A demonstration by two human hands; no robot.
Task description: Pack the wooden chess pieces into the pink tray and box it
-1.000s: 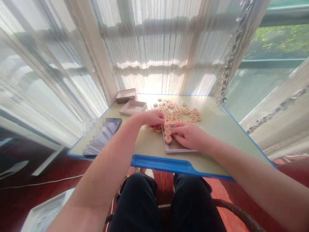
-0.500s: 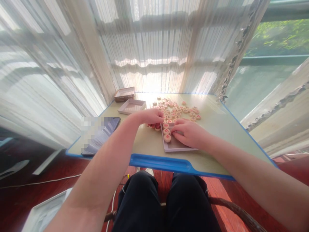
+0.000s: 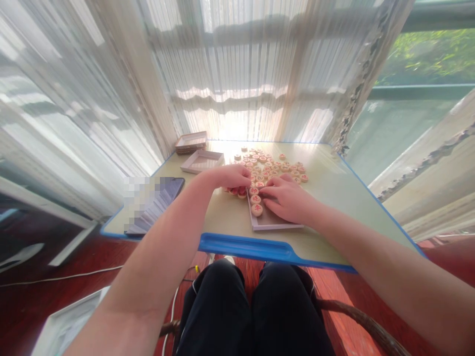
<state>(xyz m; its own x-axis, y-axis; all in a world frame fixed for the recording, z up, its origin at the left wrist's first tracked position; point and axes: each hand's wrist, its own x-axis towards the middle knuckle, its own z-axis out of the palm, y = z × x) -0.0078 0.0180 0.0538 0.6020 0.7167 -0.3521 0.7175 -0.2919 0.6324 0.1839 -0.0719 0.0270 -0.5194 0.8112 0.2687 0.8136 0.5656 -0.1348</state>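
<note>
My left hand (image 3: 236, 175) is closed at the left edge of a shallow box (image 3: 274, 226), its fingertips bent down beside the pieces; what they grip is hidden. Under it lies a heap of reddish pieces (image 3: 239, 192). A column of round wooden Chinese chess pieces with red characters runs along the box's left wall, the nearest piece (image 3: 257, 210) at its lower end. My right hand (image 3: 289, 197) is over the box, thumb and fingers apart. Its fingertips are close to the column; contact is unclear.
Many loose chess pieces (image 3: 273, 167) spread behind the box. A box lid or tray (image 3: 202, 170) and stacked shallow boxes (image 3: 191, 142) occupy the table's back left. A tablet-like device (image 3: 163, 202), partly pixelated, is at left. A blue trough (image 3: 247, 247) edges the table's front.
My right hand's fingers have shifted slightly up and spread a little along the column. The left hand stays almost in place, and the whole view has moved slightly.
</note>
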